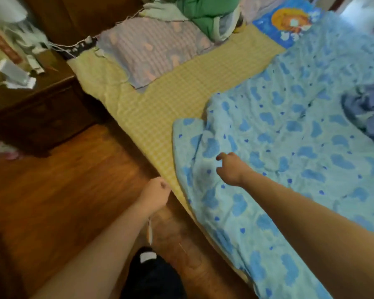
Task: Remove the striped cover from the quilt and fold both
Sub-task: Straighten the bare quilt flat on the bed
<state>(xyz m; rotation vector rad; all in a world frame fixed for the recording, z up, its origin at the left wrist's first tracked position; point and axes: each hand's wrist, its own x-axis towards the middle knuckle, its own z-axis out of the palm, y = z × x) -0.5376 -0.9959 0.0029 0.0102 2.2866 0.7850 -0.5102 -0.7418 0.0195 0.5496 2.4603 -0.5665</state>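
A light blue quilt (294, 134) printed with darker blue hearts lies spread over the bed, its near corner folded back at the left. My right hand (230, 169) hovers just over that folded corner, thumb and fingers spread a little, holding nothing. My left hand (157, 192) is curled into a fist beside the bed's edge, above the floor, with nothing in it. A crumpled blue-grey cloth (367, 117) sits on the quilt at the right edge; I cannot tell whether it is striped.
A yellow checked sheet (177, 87) covers the mattress. At the head lie a lilac striped pillow (147, 50), a green bundle (205, 14) and a blue cartoon pillow (287, 22). A dark wooden cabinet (37, 108) stands left on the wooden floor (58, 190).
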